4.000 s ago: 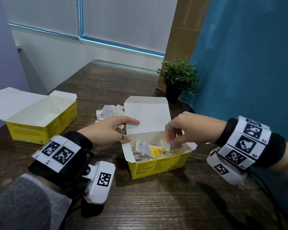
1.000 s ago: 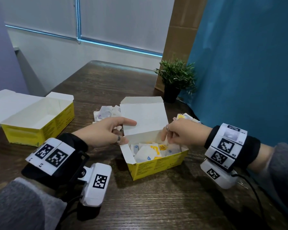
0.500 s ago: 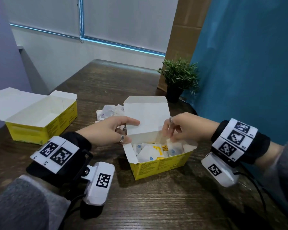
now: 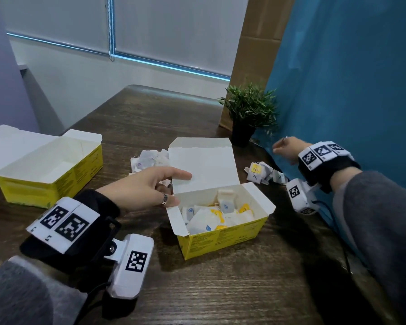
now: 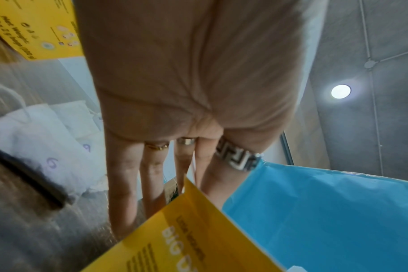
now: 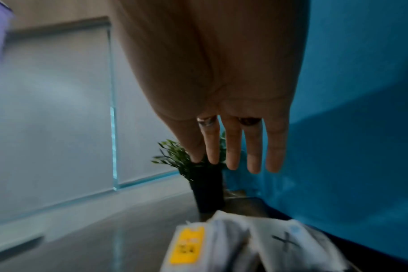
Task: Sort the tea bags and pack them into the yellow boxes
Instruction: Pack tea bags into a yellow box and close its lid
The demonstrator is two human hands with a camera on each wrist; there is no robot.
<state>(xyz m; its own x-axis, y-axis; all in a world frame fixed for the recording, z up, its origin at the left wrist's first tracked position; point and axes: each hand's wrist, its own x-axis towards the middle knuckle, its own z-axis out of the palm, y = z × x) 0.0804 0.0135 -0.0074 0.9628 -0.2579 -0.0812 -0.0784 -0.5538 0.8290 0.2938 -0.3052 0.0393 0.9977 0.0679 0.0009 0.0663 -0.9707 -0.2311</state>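
**Desk:** What did the frame show, biggest thing first?

**Photographer:** A dark wooden tabletop carried two yellow boxes. The far box sat open at the left, no bags visible in it. The near box stood in the middle, part-filled with tea bags. The left hand propped its raised lid, fingers straight and close together, the thumb against the lid's inner face. The right hand hovered over a loose pile of bags just right of the box, fingers straight, slightly apart, holding nothing.

**Desk:** And the risk from there?

**Photographer:** Probably the lid. Only that light touch held it, so it looked likely to fall shut across the opening if the hand eased off. The bags appeared light and stringed; a grab at the pile could have dragged extras along or off the nearby edge. A second pile waited behind the lid, and its marks seemed different, so a careless pick could have mixed the sorts.
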